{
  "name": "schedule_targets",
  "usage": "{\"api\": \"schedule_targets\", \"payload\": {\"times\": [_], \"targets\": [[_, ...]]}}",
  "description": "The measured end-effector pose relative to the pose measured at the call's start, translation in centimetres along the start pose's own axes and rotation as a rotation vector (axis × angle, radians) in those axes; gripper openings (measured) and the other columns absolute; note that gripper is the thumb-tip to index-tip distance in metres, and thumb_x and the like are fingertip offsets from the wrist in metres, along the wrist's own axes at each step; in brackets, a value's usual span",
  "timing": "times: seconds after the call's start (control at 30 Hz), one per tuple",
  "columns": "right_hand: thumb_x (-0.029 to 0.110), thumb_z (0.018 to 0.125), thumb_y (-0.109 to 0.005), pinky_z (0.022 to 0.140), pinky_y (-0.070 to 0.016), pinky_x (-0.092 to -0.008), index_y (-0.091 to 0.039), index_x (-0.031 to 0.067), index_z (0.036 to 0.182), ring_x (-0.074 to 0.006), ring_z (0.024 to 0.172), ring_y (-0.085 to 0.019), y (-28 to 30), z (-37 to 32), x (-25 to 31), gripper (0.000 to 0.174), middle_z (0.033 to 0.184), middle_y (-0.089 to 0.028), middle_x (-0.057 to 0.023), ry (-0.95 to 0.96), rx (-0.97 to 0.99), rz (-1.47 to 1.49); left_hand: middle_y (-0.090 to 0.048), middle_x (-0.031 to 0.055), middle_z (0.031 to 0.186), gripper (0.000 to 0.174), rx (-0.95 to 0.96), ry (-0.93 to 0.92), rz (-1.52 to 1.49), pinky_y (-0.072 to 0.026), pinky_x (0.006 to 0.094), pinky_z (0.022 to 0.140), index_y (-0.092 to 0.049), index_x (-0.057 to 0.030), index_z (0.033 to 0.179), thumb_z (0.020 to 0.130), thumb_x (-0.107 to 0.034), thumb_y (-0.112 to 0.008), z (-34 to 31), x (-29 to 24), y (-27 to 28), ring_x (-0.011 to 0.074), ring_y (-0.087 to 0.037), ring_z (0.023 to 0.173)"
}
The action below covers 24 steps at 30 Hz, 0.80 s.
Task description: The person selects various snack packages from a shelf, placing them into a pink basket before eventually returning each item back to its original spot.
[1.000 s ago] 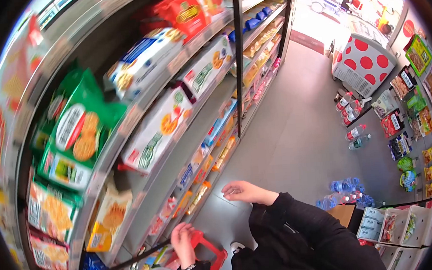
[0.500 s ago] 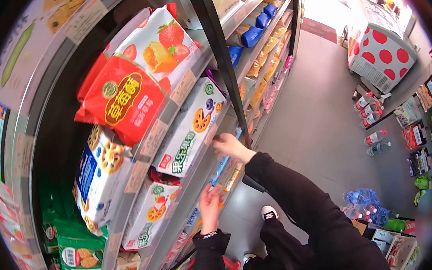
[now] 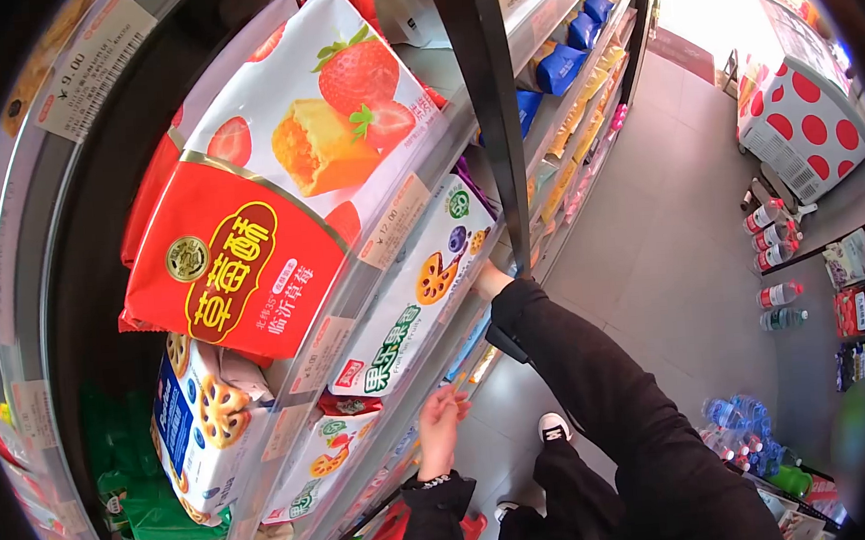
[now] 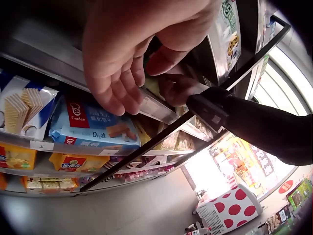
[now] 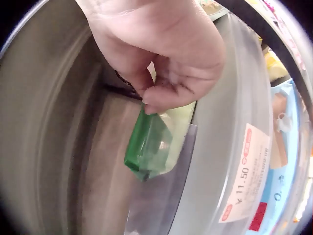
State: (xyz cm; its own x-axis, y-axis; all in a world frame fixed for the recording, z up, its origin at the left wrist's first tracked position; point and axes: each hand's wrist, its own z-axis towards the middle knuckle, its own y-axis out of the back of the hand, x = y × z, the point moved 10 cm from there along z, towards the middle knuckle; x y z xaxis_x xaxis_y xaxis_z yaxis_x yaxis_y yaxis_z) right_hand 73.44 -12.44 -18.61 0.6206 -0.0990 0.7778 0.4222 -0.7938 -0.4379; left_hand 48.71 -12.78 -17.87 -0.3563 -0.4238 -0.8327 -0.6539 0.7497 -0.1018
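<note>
In the right wrist view my right hand (image 5: 166,54) pinches the end of a green and pale-yellow packet (image 5: 149,142) between thumb and fingers, inside a grey shelf. Its contents are hidden. From the head view most of that hand is out of sight behind a white fruit-biscuit package (image 3: 405,302); only the wrist shows below the sleeve. My left hand (image 3: 442,430) hovers by the lower shelves with loosely bent fingers and nothing in them. A blue wafer pack (image 4: 90,122) lies on a shelf beyond it in the left wrist view.
A red and white strawberry pastry bag (image 3: 259,222) fills the upper shelf, above blue and white cookie packs (image 3: 203,427). A black upright post (image 3: 486,96) stands beside my right arm. Bottles (image 3: 771,236) and a red-dotted freezer (image 3: 804,129) line the aisle's far side.
My right hand has moved from above the aisle to the shelf and in behind the biscuit package. My left hand has risen towards the shelves. The head view has come closer to the strawberry bag.
</note>
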Motion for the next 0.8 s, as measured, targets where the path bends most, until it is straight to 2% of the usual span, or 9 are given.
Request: {"api": "schedule_targets", "payload": {"times": [0.07,0.1,0.17,0.2,0.27,0.47,0.6,0.7,0.8], "targets": [[0.03,0.085,-0.042,0.042,-0.0411,-0.0277,-0.049,0.0143,0.101,-0.0111,0.062,-0.055,0.0,0.4,-0.5,0.024,0.082,-0.057,-0.0002,0.016,0.057,0.09,-0.054,0.0142,0.098,0.026,0.008,0.001,0.013,-0.0446,0.0287,0.076,-0.043,0.0019,0.109,0.084,-0.004,-0.038,0.5,-0.1,-0.2,0.0191,-0.056,0.084],[0.03,0.085,-0.042,0.042,-0.0411,-0.0277,-0.049,0.0143,0.101,-0.0111,0.062,-0.055,-0.1,0.2,-0.3,0.024,0.082,-0.057,-0.0002,0.015,0.056,0.088,-0.054,0.0142,0.098,0.026,0.009,0.002,0.012,-0.0446,0.0287,0.076,-0.043,0.0019,0.109,0.084,-0.004,-0.038,0.9,-0.1,-0.2,0.0191,-0.056,0.084],[0.027,0.088,-0.037,0.067,-0.0475,-0.0315,-0.046,0.0098,0.111,-0.0147,0.087,-0.055,-0.5,-0.2,0.6,0.03,0.103,-0.055,-0.0033,0.076,0.058,0.234,-0.056,0.0104,0.097,0.026,0.032,-0.019,-0.027,-0.0436,0.0251,0.072,-0.044,-0.0003,0.109,0.085,-0.007,-0.039,1.6,-0.3,-0.6,0.014,-0.055,0.08],[0.027,0.088,-0.037,0.067,-0.0475,-0.0315,-0.046,0.0098,0.111,-0.0147,0.087,-0.055,-0.5,0.0,0.3,0.03,0.103,-0.055,-0.0033,0.073,0.055,0.234,-0.056,0.0104,0.097,0.026,0.032,-0.015,-0.027,-0.0436,0.0251,0.072,-0.044,-0.0003,0.109,0.085,-0.007,-0.039,1.8,-0.7,-0.9,0.014,-0.055,0.08],[0.021,0.089,-0.035,0.083,-0.0425,-0.0313,-0.043,0.0047,0.116,-0.018,0.099,-0.051,-0.9,0.5,0.2,0.032,0.114,-0.05,-0.0067,0.107,0.115,0.297,-0.056,0.0104,0.097,0.026,0.031,0.017,-0.054,-0.0433,0.0251,0.072,-0.044,-0.0004,0.109,0.085,-0.007,-0.038,2.3,-1.4,-1.5,0.0143,-0.055,0.081],[0.018,0.088,-0.039,0.08,-0.0438,-0.0315,-0.048,0.0042,0.11,-0.0185,0.094,-0.053,-1.5,0.7,0.5,0.027,0.106,-0.055,-0.0077,0.161,0.157,0.341,-0.054,0.0119,0.101,0.026,0.067,0.005,-0.178,-0.0435,0.0288,0.075,-0.043,0.0008,0.109,0.085,-0.008,-0.038,4.7,-3.2,-2.9,0.0187,-0.055,0.085],[0.018,0.086,-0.043,0.072,-0.0466,-0.0305,-0.05,0.0049,0.105,-0.0176,0.086,-0.056,-1.5,1.4,-0.4,0.024,0.101,-0.056,-0.0066,0.117,0.2,0.534,-0.047,0.0144,0.113,0.032,0.119,-0.051,-0.387,-0.0395,0.0329,0.087,-0.039,-0.0005,0.114,0.085,-0.013,-0.041,7.3,-4.0,-3.2,0.0229,-0.048,0.102],[0.015,0.082,-0.05,0.053,-0.0443,-0.0245,-0.051,0.0068,0.099,-0.0118,0.071,-0.055,-1.3,-1.0,0.5,0.02,0.084,-0.056,-0.0022,0.07,0.139,0.287,-0.041,0.0136,0.121,0.041,0.178,-0.092,-0.671,-0.0316,0.0382,0.095,-0.036,-0.0014,0.118,0.085,-0.024,-0.042,8.7,-4.4,-2.8,0.0267,-0.04,0.112],[0.019,0.086,-0.044,0.058,-0.0446,-0.0253,-0.052,0.0042,0.097,-0.0139,0.075,-0.055,-1.6,-4.2,0.9,0.02,0.092,-0.056,-0.0055,-0.02,0.244,0.08,-0.04,0.013,0.123,0.044,0.15,-0.096,-0.901,-0.0282,0.0415,0.097,-0.037,-0.0014,0.118,0.085,-0.029,-0.041,8.9,-5.2,-2.6,0.0283,-0.038,0.114]]}}
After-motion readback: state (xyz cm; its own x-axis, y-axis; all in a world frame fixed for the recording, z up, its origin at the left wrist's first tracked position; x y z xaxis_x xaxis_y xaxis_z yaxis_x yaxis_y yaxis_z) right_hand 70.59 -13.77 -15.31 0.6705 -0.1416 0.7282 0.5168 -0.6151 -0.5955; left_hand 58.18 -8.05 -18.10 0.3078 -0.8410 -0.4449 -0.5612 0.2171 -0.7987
